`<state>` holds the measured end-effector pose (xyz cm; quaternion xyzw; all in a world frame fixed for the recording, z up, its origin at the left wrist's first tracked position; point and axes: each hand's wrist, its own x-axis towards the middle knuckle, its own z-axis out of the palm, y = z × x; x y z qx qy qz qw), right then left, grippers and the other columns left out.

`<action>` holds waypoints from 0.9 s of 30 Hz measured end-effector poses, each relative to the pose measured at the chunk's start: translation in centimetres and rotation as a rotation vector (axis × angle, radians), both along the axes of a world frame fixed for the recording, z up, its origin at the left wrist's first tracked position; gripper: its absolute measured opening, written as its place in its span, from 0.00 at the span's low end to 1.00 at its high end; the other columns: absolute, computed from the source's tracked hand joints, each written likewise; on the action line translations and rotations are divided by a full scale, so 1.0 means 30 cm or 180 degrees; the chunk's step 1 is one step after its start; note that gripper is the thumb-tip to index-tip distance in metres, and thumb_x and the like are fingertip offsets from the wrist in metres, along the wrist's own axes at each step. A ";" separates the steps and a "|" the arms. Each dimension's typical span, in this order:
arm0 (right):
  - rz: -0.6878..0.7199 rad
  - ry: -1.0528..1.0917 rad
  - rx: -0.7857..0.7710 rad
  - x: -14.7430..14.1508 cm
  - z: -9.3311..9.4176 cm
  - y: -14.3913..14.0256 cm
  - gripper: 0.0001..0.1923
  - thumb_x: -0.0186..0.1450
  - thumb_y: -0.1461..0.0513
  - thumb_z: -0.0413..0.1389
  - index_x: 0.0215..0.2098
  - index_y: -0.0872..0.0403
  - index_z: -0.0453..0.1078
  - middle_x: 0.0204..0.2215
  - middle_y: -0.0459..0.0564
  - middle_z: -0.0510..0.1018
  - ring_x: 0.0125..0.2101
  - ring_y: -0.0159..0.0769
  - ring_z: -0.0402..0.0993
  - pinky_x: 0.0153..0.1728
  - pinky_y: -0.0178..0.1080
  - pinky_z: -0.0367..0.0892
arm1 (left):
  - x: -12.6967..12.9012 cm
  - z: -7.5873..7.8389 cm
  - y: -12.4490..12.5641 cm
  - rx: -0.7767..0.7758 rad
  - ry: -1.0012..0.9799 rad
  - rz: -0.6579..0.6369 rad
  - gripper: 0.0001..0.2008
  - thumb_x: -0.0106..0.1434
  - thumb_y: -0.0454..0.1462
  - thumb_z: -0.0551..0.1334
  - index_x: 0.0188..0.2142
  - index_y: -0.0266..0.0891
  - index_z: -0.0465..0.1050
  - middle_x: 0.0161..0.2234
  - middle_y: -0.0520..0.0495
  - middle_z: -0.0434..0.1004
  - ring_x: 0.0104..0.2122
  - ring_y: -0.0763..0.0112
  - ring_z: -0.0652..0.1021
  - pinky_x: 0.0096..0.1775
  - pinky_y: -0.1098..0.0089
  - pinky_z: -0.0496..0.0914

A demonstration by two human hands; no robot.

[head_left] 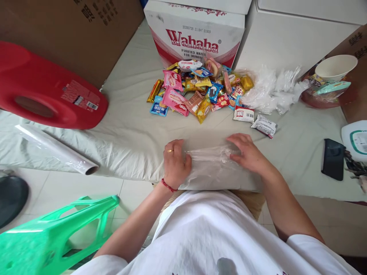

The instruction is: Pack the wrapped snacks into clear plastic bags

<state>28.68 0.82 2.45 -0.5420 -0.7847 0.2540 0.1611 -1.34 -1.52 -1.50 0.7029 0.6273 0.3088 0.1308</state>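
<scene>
Where the cloth-covered tabletop (137, 141) meets its near edge, I see a clear plastic bag (213, 168) lying flat, partly overhanging toward the body, with both hands pressed upon it. My left hand (175, 164) rests on the bag's left end, fingers curled down with thumb to the film, a grip closed lightly on the plastic; my right hand (248, 152) lies on the right end, fingers bunching the wrinkled top edge, likewise holding the bag. I judge the film very light, limp and slippery, clinging to itself, liable to stretch or tear if dragged; it is best taken by pinching one layer at the crumpled upper edge, where the mouth seems to lie, though I cannot tell that for certain. Farther back, well apart from the hands, lies a heap of wrapped snacks (200, 91), with loose clear bags (272, 91) just beside it and a Wahaha carton (197, 34) behind. A roll of film (57, 151) and a red jug (43, 91) lie to the left; a dark phone (332, 158) lies to the right.
</scene>
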 end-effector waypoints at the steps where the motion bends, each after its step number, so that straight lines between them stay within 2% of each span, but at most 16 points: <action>1: -0.0001 0.0068 -0.0050 -0.018 -0.006 0.009 0.22 0.67 0.58 0.59 0.58 0.51 0.75 0.55 0.56 0.78 0.58 0.52 0.68 0.61 0.55 0.65 | 0.008 0.004 -0.002 0.0061 0.0059 -0.0232 0.27 0.60 0.32 0.58 0.60 0.36 0.65 0.57 0.33 0.72 0.58 0.49 0.73 0.59 0.49 0.68; 3: -0.0099 0.0264 -0.0156 -0.050 -0.017 0.020 0.15 0.70 0.58 0.56 0.52 0.51 0.79 0.48 0.55 0.82 0.52 0.50 0.72 0.57 0.52 0.68 | 0.026 0.012 -0.003 0.0054 0.0083 -0.0623 0.33 0.58 0.31 0.58 0.64 0.37 0.62 0.61 0.32 0.70 0.62 0.49 0.71 0.62 0.49 0.66; 5: -0.0207 0.0508 -0.0282 -0.074 -0.022 0.024 0.14 0.71 0.56 0.55 0.48 0.50 0.81 0.45 0.54 0.84 0.49 0.48 0.76 0.54 0.50 0.69 | 0.046 0.021 -0.002 -0.0042 -0.0025 -0.0873 0.34 0.59 0.34 0.60 0.66 0.36 0.60 0.63 0.31 0.68 0.63 0.48 0.70 0.61 0.50 0.66; 7: -0.0311 0.0790 -0.0472 -0.086 -0.021 0.023 0.15 0.72 0.53 0.56 0.47 0.49 0.81 0.44 0.52 0.85 0.46 0.46 0.78 0.51 0.46 0.70 | 0.063 0.027 0.002 -0.0225 -0.0215 -0.0952 0.32 0.62 0.40 0.62 0.65 0.35 0.62 0.60 0.31 0.72 0.58 0.49 0.75 0.56 0.53 0.70; 9: -0.0444 0.1102 -0.0745 -0.087 -0.017 0.023 0.17 0.71 0.49 0.56 0.46 0.50 0.81 0.41 0.50 0.85 0.40 0.42 0.78 0.45 0.42 0.71 | 0.075 0.033 0.007 -0.0506 -0.0501 -0.0863 0.21 0.66 0.45 0.61 0.56 0.39 0.72 0.46 0.38 0.80 0.44 0.57 0.79 0.47 0.60 0.72; 10: -0.0505 0.1262 -0.0886 -0.084 -0.016 0.023 0.18 0.70 0.48 0.57 0.45 0.50 0.81 0.38 0.49 0.84 0.37 0.40 0.78 0.41 0.40 0.71 | 0.078 0.036 0.009 -0.0645 -0.0682 -0.0766 0.15 0.69 0.46 0.58 0.48 0.41 0.75 0.37 0.44 0.79 0.36 0.62 0.78 0.42 0.64 0.70; 11: -0.0572 0.1421 -0.1013 -0.079 -0.016 0.024 0.19 0.69 0.47 0.57 0.43 0.51 0.80 0.35 0.48 0.83 0.34 0.38 0.76 0.39 0.38 0.71 | 0.080 0.037 0.012 -0.0764 -0.0890 -0.0652 0.14 0.71 0.47 0.56 0.41 0.42 0.75 0.30 0.48 0.75 0.30 0.66 0.75 0.38 0.67 0.68; 13: -0.0765 0.1692 -0.1188 -0.066 -0.021 0.028 0.20 0.67 0.45 0.59 0.39 0.52 0.79 0.30 0.46 0.80 0.30 0.35 0.73 0.34 0.36 0.70 | 0.079 0.038 0.018 -0.0929 -0.1321 -0.0435 0.19 0.74 0.48 0.53 0.33 0.43 0.73 0.23 0.53 0.67 0.25 0.70 0.69 0.33 0.69 0.64; 16: -0.1144 0.1939 -0.1282 -0.044 -0.038 0.036 0.22 0.65 0.43 0.61 0.36 0.53 0.78 0.27 0.45 0.76 0.26 0.32 0.69 0.30 0.35 0.70 | 0.069 0.028 0.029 -0.0980 -0.1736 -0.0172 0.21 0.75 0.50 0.51 0.31 0.43 0.69 0.23 0.54 0.65 0.25 0.71 0.66 0.31 0.70 0.61; 19: -0.1532 0.2066 -0.1213 -0.026 -0.058 0.045 0.23 0.63 0.42 0.62 0.37 0.54 0.78 0.25 0.45 0.75 0.25 0.32 0.68 0.25 0.34 0.68 | 0.051 0.015 0.050 -0.0836 -0.1746 0.0096 0.21 0.75 0.50 0.51 0.29 0.43 0.65 0.24 0.54 0.64 0.26 0.71 0.66 0.31 0.70 0.61; 23: -0.1904 0.2160 -0.1007 0.000 -0.078 0.072 0.24 0.61 0.41 0.63 0.33 0.54 0.75 0.18 0.42 0.69 0.19 0.31 0.63 0.18 0.33 0.57 | 0.022 0.012 0.106 -0.0685 -0.1483 0.0396 0.22 0.75 0.50 0.50 0.26 0.43 0.60 0.21 0.54 0.62 0.25 0.70 0.65 0.32 0.69 0.59; 27: -0.2162 0.1973 -0.0606 0.054 -0.097 0.118 0.22 0.62 0.43 0.62 0.31 0.53 0.73 0.16 0.39 0.62 0.16 0.28 0.56 0.18 0.34 0.52 | 0.010 0.025 0.185 -0.0867 -0.0884 0.0310 0.22 0.74 0.46 0.51 0.23 0.43 0.58 0.19 0.54 0.58 0.23 0.69 0.62 0.31 0.67 0.54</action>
